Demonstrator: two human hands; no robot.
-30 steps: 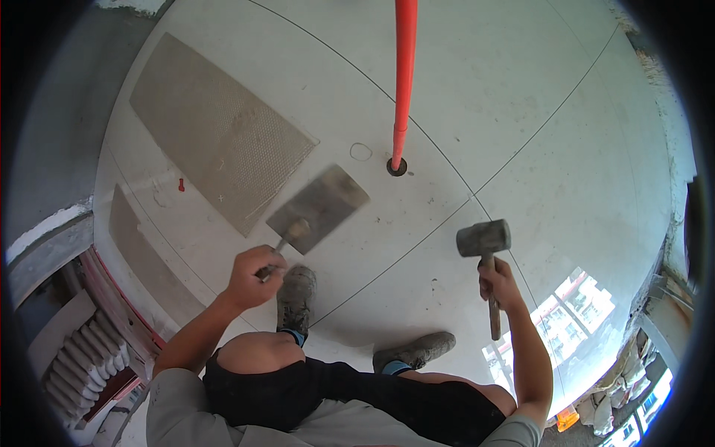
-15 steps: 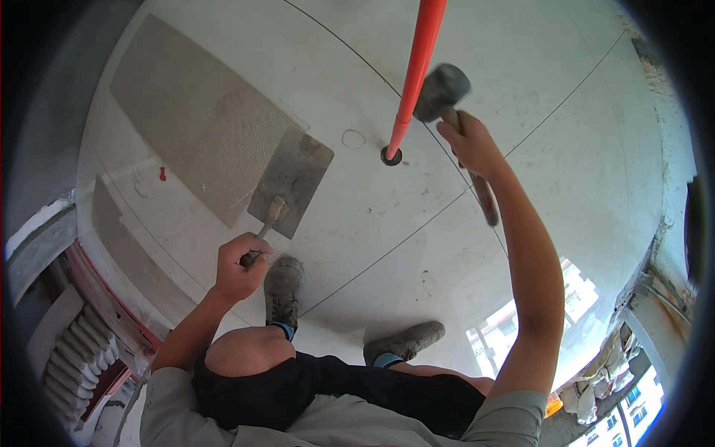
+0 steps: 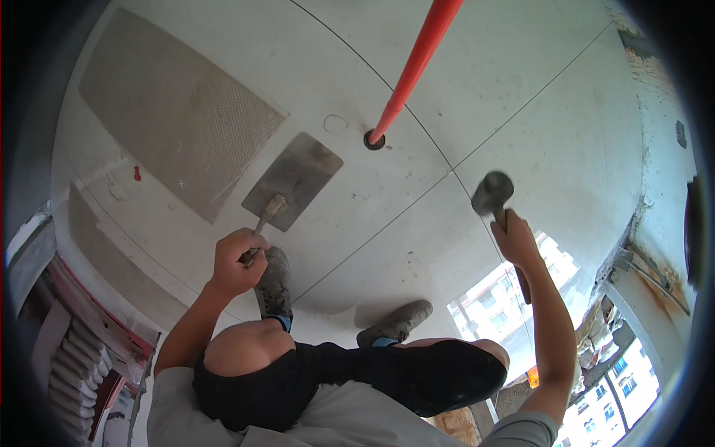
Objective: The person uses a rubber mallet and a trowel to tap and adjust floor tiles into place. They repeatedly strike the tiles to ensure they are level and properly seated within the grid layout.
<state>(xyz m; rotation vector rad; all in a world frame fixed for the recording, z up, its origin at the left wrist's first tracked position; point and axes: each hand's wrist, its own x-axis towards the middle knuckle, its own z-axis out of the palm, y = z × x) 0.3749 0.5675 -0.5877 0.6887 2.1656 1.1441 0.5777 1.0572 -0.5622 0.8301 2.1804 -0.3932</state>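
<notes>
My left hand (image 3: 240, 261) is closed round the handle of a flat steel trowel (image 3: 302, 175), its rectangular blade over the pale floor tiles (image 3: 357, 216). My right hand (image 3: 515, 238) grips the shaft of a dark rubber mallet (image 3: 492, 192), whose head points away from me beside a tile joint. Whether the mallet head touches the tile I cannot tell. Ahead, between the two tools, a red pole (image 3: 414, 71) slants up from a small round dark base (image 3: 375, 140) on the tiles.
A brown-grey textured patch (image 3: 182, 112) lies on the far left, near a small red piece (image 3: 137, 173). My shoes (image 3: 274, 283) rest on the tiles. Stacked pale pieces (image 3: 78, 372) stand at lower left. A metal frame and rubble (image 3: 596, 339) line the right edge.
My right hand has brought the mallet nearer to me and to the right, away from the red pole. The trowel has turned slightly clockwise, and the view has shifted a little.
</notes>
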